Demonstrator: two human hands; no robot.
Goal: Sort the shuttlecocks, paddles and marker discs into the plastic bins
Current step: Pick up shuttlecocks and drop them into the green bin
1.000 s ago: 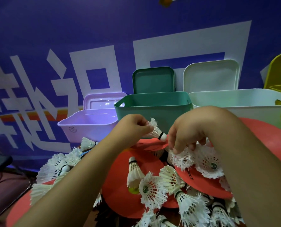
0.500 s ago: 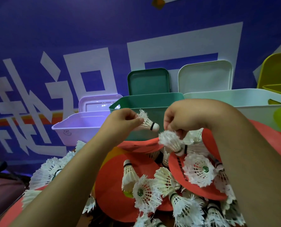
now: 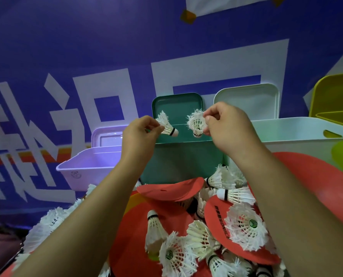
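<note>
White feather shuttlecock (image 3: 167, 126) pinched by its skirt between left hand (image 3: 138, 134) thumb and fingertips, cork pointing away and down. Second white feather shuttlecock (image 3: 195, 123) pinched likewise by right hand (image 3: 224, 128), cork down. Both hang just past the fingertips above the teal plastic bin (image 3: 182, 156), probably ready to drop in. Feathers frayed; black band above each cork.

— Where are you?
— Some sports-club or event corner, I think. A big blue banner (image 3: 70, 47) with white characters fills the wall before me, and loose shuttlecocks (image 3: 246, 224) and red paddles (image 3: 214, 222) are heaped by coloured plastic bins (image 3: 182, 160).
</note>
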